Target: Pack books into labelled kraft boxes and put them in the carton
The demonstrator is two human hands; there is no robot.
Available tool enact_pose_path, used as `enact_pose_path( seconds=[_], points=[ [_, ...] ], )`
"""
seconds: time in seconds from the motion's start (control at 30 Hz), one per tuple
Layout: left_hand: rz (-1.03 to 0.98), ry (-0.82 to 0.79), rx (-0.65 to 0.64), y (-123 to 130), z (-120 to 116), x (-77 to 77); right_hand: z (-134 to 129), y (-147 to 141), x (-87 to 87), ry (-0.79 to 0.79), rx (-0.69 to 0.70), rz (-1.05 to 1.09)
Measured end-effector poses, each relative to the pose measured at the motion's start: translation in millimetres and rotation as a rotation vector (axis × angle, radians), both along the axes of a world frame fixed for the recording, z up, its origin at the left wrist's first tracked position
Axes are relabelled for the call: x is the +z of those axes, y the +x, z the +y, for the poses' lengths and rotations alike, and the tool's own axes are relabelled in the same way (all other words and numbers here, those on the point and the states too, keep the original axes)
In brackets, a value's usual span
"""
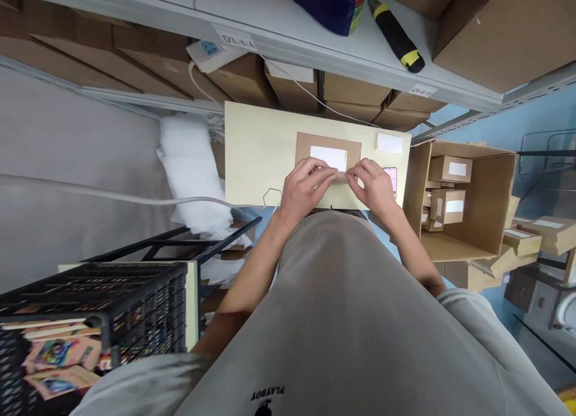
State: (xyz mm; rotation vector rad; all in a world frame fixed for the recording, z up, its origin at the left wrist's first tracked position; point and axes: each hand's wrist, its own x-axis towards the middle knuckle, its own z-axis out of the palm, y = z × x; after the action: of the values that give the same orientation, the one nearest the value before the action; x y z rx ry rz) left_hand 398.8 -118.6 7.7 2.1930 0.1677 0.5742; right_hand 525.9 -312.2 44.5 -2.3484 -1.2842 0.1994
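A cardboard box [329,140] with a white label [330,156] lies on the cream table [261,149]. The left hand [306,183] and right hand [374,186] meet its near edge, fingers curled toward thumbs; whether either pinches it, I can't tell.

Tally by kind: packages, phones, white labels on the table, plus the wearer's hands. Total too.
Package: 1
Phone: 1, partly hidden
White labels: 2 (package label; loose label)
Hands: 2 (left hand, right hand)
Total: 6
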Motion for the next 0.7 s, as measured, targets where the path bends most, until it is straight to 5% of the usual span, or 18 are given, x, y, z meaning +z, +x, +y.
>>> enact_pose_path(
  seconds=[0.23, 0.43, 0.53, 0.7],
  points=[
    [0.034, 0.21, -0.088, 8, -2, 2.3, 4, -7, 0.5, -0.086, 0.033, -0.055],
    [0.093, 0.137, -0.069, 10, -5, 5.1, 2, -3, 1.2, 0.071, -0.037, 0.201],
    [0.105, -0.058, 0.027, 10, -4, 7.6, -4, 8, 2.9, 0.263, -0.226, 0.417],
    [0.146, -0.715, 0.218, 10, 0, 6.2, -16, 11, -2.8, 0.436, -0.475, 0.573]
  ],
)
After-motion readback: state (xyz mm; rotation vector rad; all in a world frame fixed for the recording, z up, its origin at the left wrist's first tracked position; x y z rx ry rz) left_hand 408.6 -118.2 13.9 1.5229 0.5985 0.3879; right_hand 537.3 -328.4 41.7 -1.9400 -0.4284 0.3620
